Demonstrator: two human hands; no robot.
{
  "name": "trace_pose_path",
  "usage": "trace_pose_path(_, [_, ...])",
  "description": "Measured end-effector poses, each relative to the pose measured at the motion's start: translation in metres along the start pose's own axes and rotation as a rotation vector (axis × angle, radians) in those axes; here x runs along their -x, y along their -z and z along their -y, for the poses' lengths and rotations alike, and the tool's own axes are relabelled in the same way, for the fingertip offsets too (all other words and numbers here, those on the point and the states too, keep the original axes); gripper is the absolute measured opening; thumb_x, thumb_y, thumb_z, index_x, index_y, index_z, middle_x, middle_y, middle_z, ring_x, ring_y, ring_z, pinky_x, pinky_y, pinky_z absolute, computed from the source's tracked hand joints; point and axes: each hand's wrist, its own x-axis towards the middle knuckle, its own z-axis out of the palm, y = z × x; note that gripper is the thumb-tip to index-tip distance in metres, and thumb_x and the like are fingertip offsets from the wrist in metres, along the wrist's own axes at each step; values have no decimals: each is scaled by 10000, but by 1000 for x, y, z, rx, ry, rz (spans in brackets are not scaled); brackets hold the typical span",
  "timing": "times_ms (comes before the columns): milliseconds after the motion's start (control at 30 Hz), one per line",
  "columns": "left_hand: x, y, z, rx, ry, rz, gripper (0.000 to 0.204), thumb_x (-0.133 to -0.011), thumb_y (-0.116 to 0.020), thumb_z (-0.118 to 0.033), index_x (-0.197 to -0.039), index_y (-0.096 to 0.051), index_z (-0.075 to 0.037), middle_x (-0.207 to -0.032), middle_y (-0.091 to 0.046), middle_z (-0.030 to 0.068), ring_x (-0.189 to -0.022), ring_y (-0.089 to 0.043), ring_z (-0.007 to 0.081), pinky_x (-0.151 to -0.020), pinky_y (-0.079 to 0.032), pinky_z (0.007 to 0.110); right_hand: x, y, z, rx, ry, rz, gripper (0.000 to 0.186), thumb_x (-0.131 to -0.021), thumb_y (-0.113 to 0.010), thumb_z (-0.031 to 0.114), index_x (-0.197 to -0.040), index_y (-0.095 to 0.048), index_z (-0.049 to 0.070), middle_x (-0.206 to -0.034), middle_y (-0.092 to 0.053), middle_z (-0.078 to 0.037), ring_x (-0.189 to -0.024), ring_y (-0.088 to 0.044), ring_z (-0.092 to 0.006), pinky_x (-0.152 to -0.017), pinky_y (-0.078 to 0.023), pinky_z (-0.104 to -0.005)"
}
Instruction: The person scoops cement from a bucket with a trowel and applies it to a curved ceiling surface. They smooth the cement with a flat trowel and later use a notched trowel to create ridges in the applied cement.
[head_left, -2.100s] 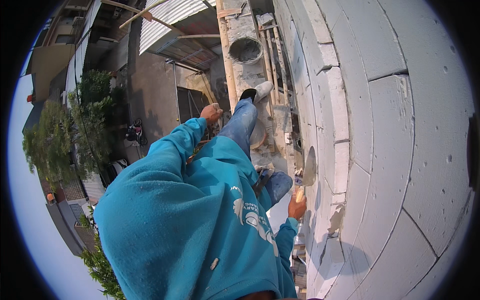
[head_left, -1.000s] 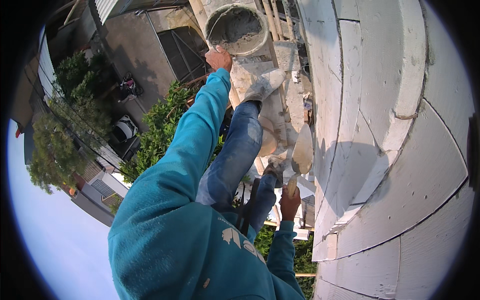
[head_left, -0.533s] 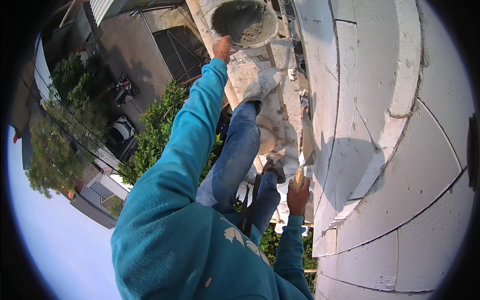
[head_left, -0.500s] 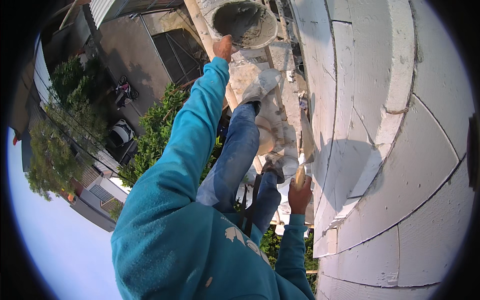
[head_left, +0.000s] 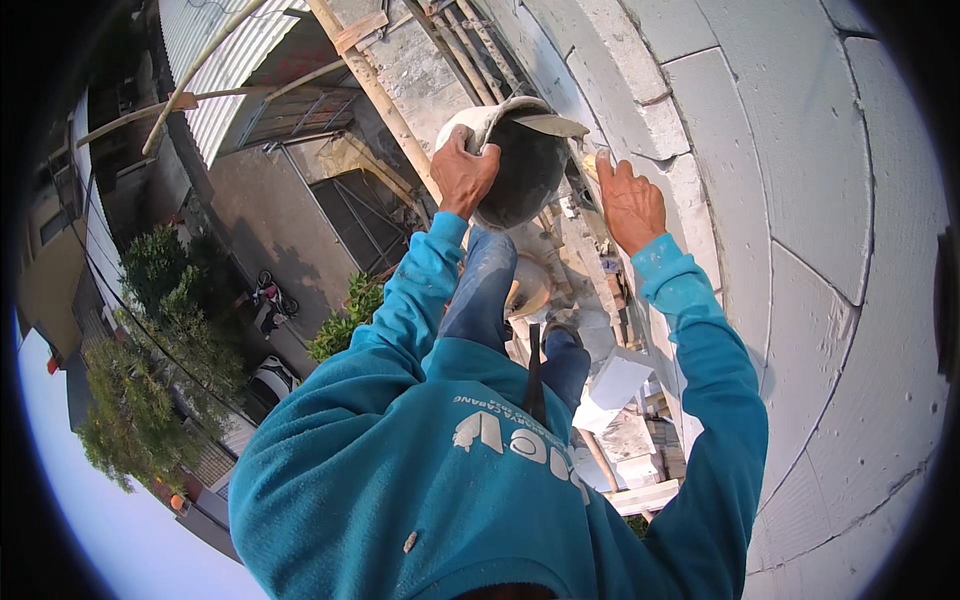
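Observation:
My left hand (head_left: pixel 465 178) grips the rim of a mortar-smeared bucket (head_left: pixel 520 175), which is tilted so that its dark inside shows. In my right hand (head_left: pixel 632 205) is the wooden handle of a trowel (head_left: pixel 550 125); its grey blade lies across the bucket's far rim. My right fingers are closed round the handle, close to the block wall (head_left: pixel 720 130). How much mortar is in the bucket cannot be made out.
Pale blocks with mortar joints rise along my right. Below me are scaffold planks and poles (head_left: pixel 375 90), with a white block (head_left: pixel 618 378) by my foot. Past the scaffold edge on the left is a deep drop to a yard with a motorcycle (head_left: pixel 272 295) and trees.
My right hand has come up with the trowel from low beside my leg to the bucket's rim. The bucket, held by my left hand, has been raised and tipped.

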Motion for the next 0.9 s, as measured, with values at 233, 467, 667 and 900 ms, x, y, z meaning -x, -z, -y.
trace_pose_path(233, [75,23,-98,177,-423,-66,242,-631,-631,-198,-752,-615,11,-609,-580,160,-526,-555,239,-552,-469,351,124,6,3,-271,-393,194,429,-852,-588,131,-1209,-419,-37,-814,-669,-213,-713,-692,-351,-619,-563,-416])
trace_pose_path(467, [133,17,-175,289,-701,95,195,-615,-638,-156,-663,-536,3,-552,-493,113,-494,-450,167,-502,-425,327,231,32,16,-1218,-673,432,442,-920,-585,252,-1195,-405,-44,-857,-634,-210,-689,-663,-308,-598,-549,-467])
trace_pose_path(667, [152,0,-195,221,-804,192,218,-620,-645,-168,-655,-526,12,-543,-497,97,-485,-437,166,-490,-407,329,261,65,31,-2140,-611,586,396,-962,-559,344,-1215,-447,60,-710,-512,-25,-533,-521,-93,-390,-456,-289])
trace_pose_path(900, [96,23,-191,407,-548,428,153,-678,-633,-115,-683,-553,16,-609,-500,-13,-566,-377,76,-495,-316,276,262,101,33,-1191,-555,96,544,-878,-587,263,-1226,-464,-136,-1049,-617,-339,-1038,-596,-457,-930,-459,-487])
